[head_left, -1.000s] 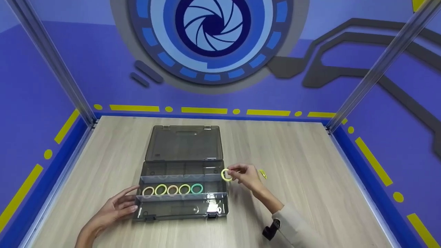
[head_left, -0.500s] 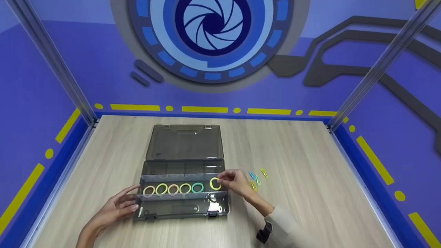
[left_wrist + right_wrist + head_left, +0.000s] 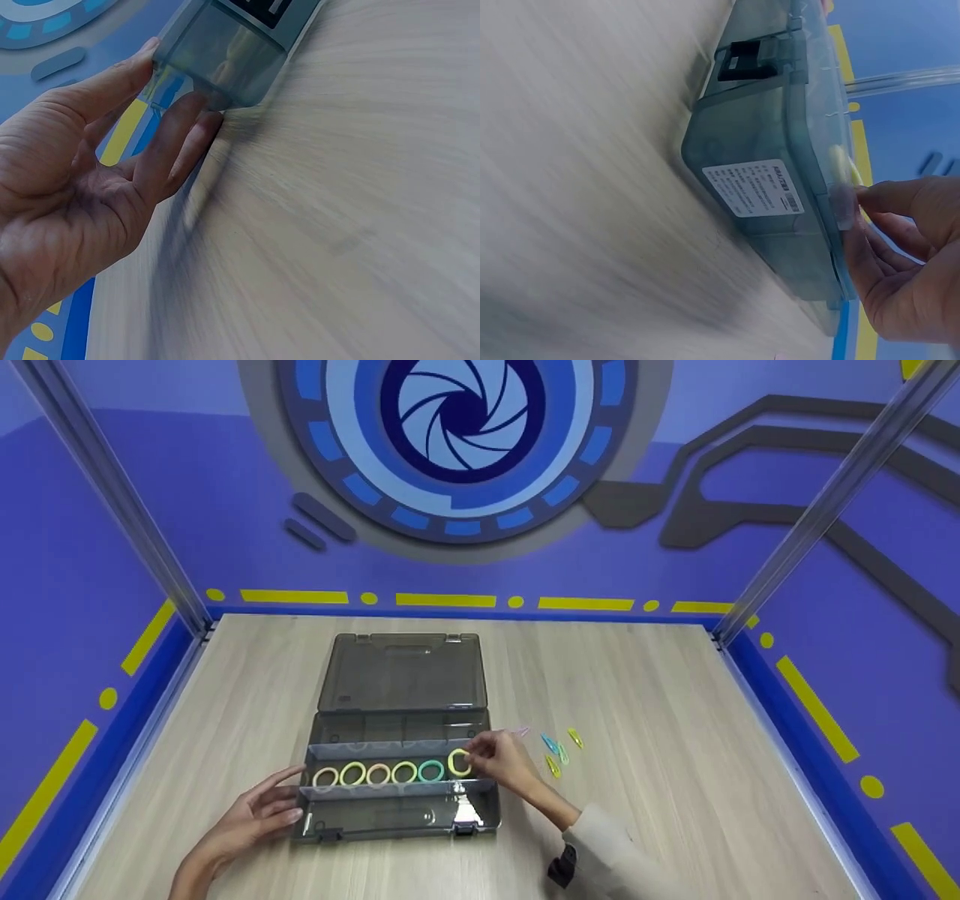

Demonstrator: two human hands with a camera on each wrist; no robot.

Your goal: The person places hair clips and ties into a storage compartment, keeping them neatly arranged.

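Observation:
A smoky see-through plastic organizer box (image 3: 405,814) lies with its lid (image 3: 405,673) folded back. My right hand (image 3: 504,759) pinches a yellow hair tie (image 3: 454,766) between thumb and fingertips, over the right end of the middle compartment. Left of it in that row sit several hair ties, among them a green one (image 3: 431,771) and a pinkish one (image 3: 379,774). My left hand (image 3: 244,817) touches the box's left end with extended fingers. In the left wrist view, its fingers (image 3: 176,139) rest against the box wall. The right wrist view shows fingertips at the box's rim.
Right of the box, several small hair clips lie on the wooden table (image 3: 675,780): a blue one (image 3: 550,742), a yellow one (image 3: 575,737) and a pink one (image 3: 523,731) partly behind my right hand. The box's front and back compartments hold nothing visible. Blue printed panels surround the table.
My right hand has moved left with the yellow hair tie, from beside the box's right end to over the middle compartment. The clips on the table have come into view. My left hand stays put.

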